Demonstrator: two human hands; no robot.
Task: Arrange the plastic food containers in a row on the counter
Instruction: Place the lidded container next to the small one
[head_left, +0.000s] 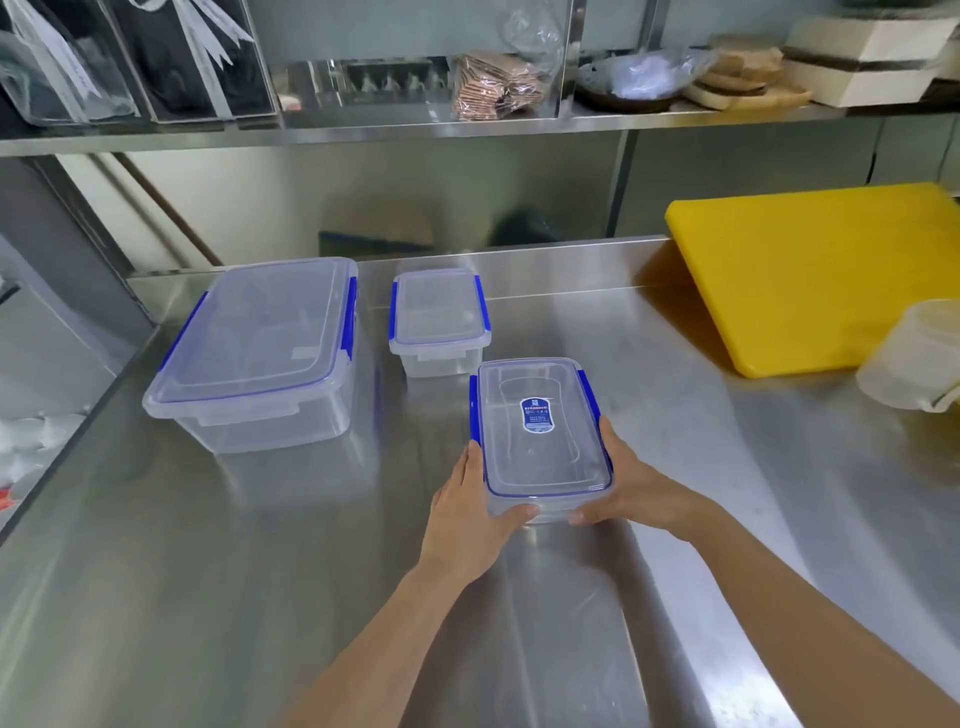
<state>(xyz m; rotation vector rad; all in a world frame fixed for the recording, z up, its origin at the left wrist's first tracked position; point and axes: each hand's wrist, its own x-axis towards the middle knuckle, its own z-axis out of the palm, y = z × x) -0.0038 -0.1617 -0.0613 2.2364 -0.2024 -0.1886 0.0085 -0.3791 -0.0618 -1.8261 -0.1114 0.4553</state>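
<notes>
Three clear plastic containers with blue lid clips are on the steel counter (208, 571). The large container (260, 353) stands at the left. A small container (439, 319) sits behind the middle. The medium container (540, 436), with a blue label on its lid, is nearest to me. My left hand (467, 509) grips its near left corner and my right hand (631, 483) grips its near right side, thumbs against the front wall. I cannot tell whether it rests on the counter or is just above it.
A yellow cutting board (810, 275) lies at the back right, with a cloudy plastic tub (914, 364) at its near edge. A steel shelf (467, 127) with bags and boxes runs overhead. The counter's left edge (78, 415) drops off.
</notes>
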